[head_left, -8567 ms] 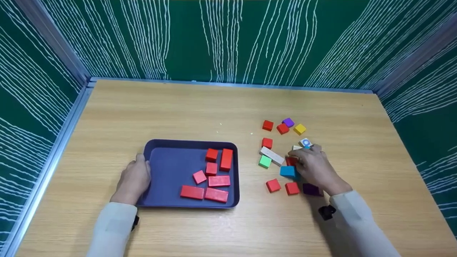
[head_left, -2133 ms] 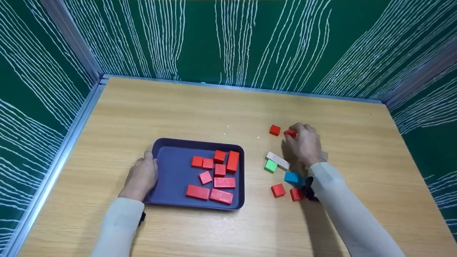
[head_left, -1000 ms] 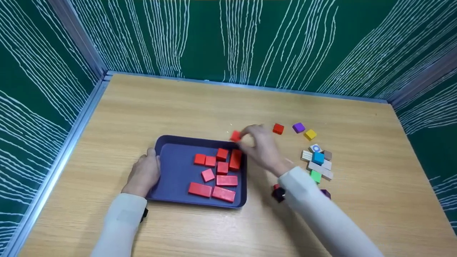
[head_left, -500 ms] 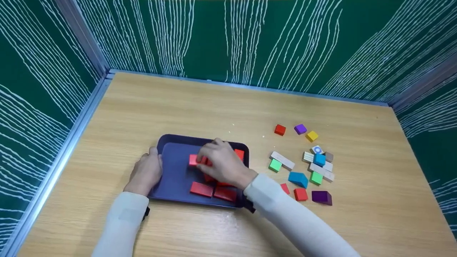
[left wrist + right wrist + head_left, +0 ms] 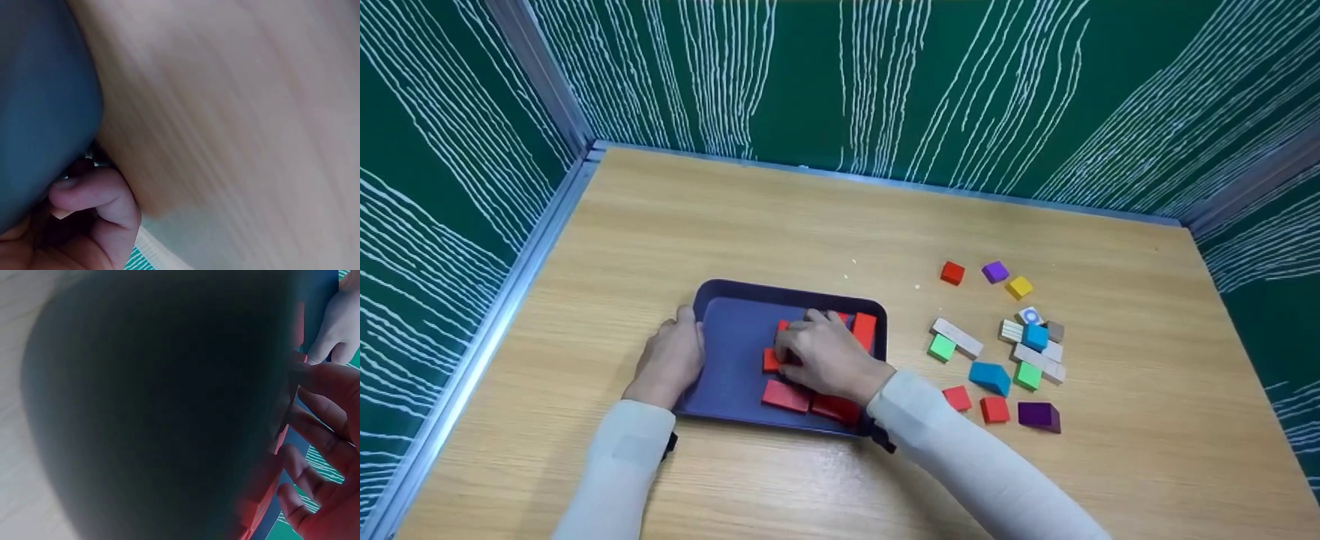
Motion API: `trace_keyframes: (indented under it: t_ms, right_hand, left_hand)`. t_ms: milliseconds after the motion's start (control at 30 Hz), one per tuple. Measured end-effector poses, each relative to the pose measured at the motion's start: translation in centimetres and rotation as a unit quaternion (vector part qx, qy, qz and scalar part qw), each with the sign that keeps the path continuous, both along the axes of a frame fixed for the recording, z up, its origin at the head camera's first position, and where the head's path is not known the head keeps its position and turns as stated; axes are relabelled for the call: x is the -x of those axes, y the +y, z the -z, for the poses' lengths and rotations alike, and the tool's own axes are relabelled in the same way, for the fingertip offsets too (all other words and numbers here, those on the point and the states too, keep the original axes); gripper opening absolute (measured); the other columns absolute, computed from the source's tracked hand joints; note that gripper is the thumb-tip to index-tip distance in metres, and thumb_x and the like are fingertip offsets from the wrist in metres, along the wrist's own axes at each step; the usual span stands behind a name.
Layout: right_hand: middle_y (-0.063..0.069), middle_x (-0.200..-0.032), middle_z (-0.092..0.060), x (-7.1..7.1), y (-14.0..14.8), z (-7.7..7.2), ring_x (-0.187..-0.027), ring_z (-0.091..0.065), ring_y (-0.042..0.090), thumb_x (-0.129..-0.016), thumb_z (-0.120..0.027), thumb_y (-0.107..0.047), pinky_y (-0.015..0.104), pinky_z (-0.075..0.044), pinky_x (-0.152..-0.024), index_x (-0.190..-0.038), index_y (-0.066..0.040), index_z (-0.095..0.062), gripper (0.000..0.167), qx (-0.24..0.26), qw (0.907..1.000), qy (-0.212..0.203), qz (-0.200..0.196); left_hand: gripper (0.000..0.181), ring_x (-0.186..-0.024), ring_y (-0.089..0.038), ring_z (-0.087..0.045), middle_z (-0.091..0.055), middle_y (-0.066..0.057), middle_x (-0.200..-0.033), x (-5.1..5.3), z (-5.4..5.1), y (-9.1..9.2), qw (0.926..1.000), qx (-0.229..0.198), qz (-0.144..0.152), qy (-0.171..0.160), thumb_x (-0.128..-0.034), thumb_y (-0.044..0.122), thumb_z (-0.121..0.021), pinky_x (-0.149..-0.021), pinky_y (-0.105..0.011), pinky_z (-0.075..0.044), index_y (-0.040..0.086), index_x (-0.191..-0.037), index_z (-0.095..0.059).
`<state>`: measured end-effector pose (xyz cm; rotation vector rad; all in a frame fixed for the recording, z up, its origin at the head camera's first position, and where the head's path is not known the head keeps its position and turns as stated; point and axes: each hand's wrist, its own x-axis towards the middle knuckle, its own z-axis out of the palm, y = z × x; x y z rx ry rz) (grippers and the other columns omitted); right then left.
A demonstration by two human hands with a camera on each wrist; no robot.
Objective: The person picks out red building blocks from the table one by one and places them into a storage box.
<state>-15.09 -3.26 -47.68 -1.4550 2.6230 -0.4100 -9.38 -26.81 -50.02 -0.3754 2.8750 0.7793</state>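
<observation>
My left hand (image 5: 670, 358) grips the left edge of the dark blue tray (image 5: 720, 420); in the left wrist view its bent fingers (image 5: 93, 194) hold the tray's dark wall (image 5: 39, 112). Inside the tray, my right hand (image 5: 829, 356) pinches a small red block (image 5: 770, 361) near the tray floor. Its spread fingers (image 5: 326, 444) show in the right wrist view, where the dark tray underside fills much of the picture. Around that hand lie other red blocks, such as a long one (image 5: 786, 396) and an upright-lying one (image 5: 864, 330). Several are partly hidden beneath the palm.
Right of the tray, loose blocks lie on the wooden table (image 5: 780, 217): red cubes (image 5: 952, 273), a purple cube (image 5: 995, 271), a yellow cube (image 5: 1019, 287), green cubes (image 5: 941, 347), a blue block (image 5: 990, 378), a dark purple block (image 5: 1039, 416). Green walls border the table.
My right hand has carried a red block from the right-hand group over the rim into the tray, then shifted it slightly nearer. My left hand keeps its grip on the tray.
</observation>
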Motion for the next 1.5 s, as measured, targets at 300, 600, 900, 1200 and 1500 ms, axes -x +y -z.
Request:
trace_keyframes:
  t_ms: [300, 600, 900, 1200, 1500]
  right_hand:
    - [-0.003, -0.099, -0.066, -0.5, 1.8, -0.6, -0.088, -0.050, 0.018, -0.092, -0.075, -0.021, 0.040, -0.040, -0.075, -0.099, -0.017, -0.071, 0.009, 0.057, 0.9984, -0.004, 0.001]
    - [-0.001, -0.107, -0.068, -0.8, 9.0, -2.7, -0.102, -0.055, 0.017, -0.093, -0.075, -0.023, 0.039, -0.043, -0.088, -0.113, -0.014, -0.072, 0.022, 0.113, 0.9908, -0.021, 0.073]
    - [-0.002, -0.116, -0.068, -1.6, 17.8, -1.4, -0.102, -0.056, 0.018, -0.087, -0.081, -0.018, 0.040, -0.046, -0.087, -0.119, -0.013, -0.070, 0.034, 0.101, 0.9766, -0.027, 0.188]
    - [0.001, -0.110, -0.069, -2.5, 20.5, 0.1, -0.094, -0.050, 0.020, -0.083, -0.085, -0.023, 0.039, -0.040, -0.079, -0.117, -0.014, -0.071, 0.037, 0.061, 0.9760, -0.030, 0.207]
    - [0.004, -0.118, -0.066, -3.2, 21.7, 1.0, -0.105, -0.053, 0.025, -0.080, -0.088, -0.028, 0.049, -0.045, -0.086, -0.121, -0.017, -0.070, 0.046, -0.006, 0.9807, -0.032, 0.193]
  left_hand:
    - [0.027, -0.091, -0.050, -0.062, -0.057, -0.030, -0.100, -0.4, 0.3, 0.3, 0.9998, -0.002, 0.006, 0.019, -0.1090, 0.016, -0.035, -0.074, -0.057, -0.051, -0.006, -0.123, -0.042]
    - [0.027, -0.091, -0.051, -0.062, -0.057, -0.030, -0.099, -0.5, 0.3, -0.1, 0.9998, 0.000, 0.003, 0.020, -0.1085, 0.016, -0.036, -0.075, -0.059, -0.050, -0.007, -0.121, -0.042]
    - [0.030, -0.095, -0.054, -0.060, -0.056, -0.033, -0.105, -0.9, 0.1, -0.9, 1.0000, -0.005, -0.004, 0.004, -0.1086, 0.016, -0.034, -0.079, -0.060, -0.048, -0.008, -0.124, -0.041]
    - [0.030, -0.095, -0.055, -0.059, -0.056, -0.034, -0.105, -0.8, -0.1, -0.9, 1.0000, -0.004, 0.003, -0.008, -0.1088, 0.016, -0.032, -0.077, -0.060, -0.048, -0.009, -0.122, -0.040]
    - [0.031, -0.095, -0.056, -0.059, -0.056, -0.035, -0.104, -0.2, -0.1, 0.0, 0.9999, 0.000, 0.012, 0.008, -0.1085, 0.016, -0.035, -0.078, -0.061, -0.048, -0.010, -0.125, -0.040]
